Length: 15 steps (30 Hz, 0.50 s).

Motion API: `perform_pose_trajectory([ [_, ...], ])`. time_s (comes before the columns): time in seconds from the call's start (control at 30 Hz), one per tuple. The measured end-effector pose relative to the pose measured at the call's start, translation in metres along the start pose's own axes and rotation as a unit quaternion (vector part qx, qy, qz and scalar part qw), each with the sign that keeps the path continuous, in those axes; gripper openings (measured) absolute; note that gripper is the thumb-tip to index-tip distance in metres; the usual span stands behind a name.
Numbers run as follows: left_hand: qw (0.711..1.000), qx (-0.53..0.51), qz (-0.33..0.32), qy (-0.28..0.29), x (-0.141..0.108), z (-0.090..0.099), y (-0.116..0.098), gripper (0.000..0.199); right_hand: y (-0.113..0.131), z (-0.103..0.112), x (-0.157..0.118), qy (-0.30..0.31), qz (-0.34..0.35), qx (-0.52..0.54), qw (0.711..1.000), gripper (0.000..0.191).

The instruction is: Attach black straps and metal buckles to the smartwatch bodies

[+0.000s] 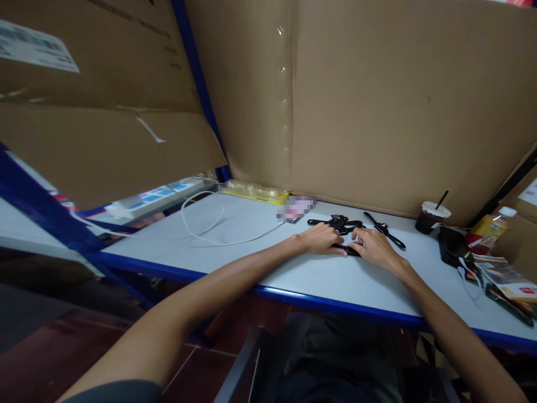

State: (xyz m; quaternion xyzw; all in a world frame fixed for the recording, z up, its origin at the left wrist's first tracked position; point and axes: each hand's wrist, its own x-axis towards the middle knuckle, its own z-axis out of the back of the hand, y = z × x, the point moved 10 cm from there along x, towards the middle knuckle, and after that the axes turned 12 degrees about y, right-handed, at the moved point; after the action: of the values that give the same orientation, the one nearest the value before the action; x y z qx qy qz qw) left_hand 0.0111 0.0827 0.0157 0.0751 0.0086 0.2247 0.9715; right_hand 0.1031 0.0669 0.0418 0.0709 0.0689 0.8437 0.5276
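On the pale table, my left hand (324, 239) has its fingers closed on the left end of a black tool (353, 251). My right hand (373, 245) bends over the right part of the same tool, fingertips pressed against it. Small details of the tool are covered by my fingers. Just behind my hands lie several black tools (334, 222) with slim handles, partly overlapping. Another black tool (385, 230) rests at a slant behind my right hand.
A blurred pink item (297, 208) with a white cable (235, 244) lies behind left. Yellow-edged packaging (254, 192) is at the back. Rightward stand a lidded cup (432, 217), a black tray (453, 246), a bottle (493, 228) and packets (507, 280). Cardboard (377, 101) walls the back.
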Motion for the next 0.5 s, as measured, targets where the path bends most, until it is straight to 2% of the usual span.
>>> perform_pose_trajectory([
  [0.1, 1.000, -0.002, 0.006, 0.008, 0.000, -0.001, 0.001, 0.055, -0.005, -0.006, 0.001, 0.009, -0.034, -0.019, 0.999, 0.017],
  [0.23, 1.000, 0.001, 0.001, 0.007, 0.001, -0.001, 0.000, 0.057, -0.004, -0.008, 0.002, 0.024, -0.017, 0.020, 0.999, 0.010],
  [0.33, 1.000, 0.004, 0.003, 0.009, 0.001, -0.001, 0.001, 0.058, -0.010, -0.008, 0.002, 0.028, -0.050, 0.027, 0.998, 0.008],
  [0.5, 0.999, 0.012, 0.013, 0.030, 0.001, -0.004, 0.001, 0.059, -0.016, -0.008, 0.001, 0.022, -0.085, 0.012, 0.996, 0.016],
])
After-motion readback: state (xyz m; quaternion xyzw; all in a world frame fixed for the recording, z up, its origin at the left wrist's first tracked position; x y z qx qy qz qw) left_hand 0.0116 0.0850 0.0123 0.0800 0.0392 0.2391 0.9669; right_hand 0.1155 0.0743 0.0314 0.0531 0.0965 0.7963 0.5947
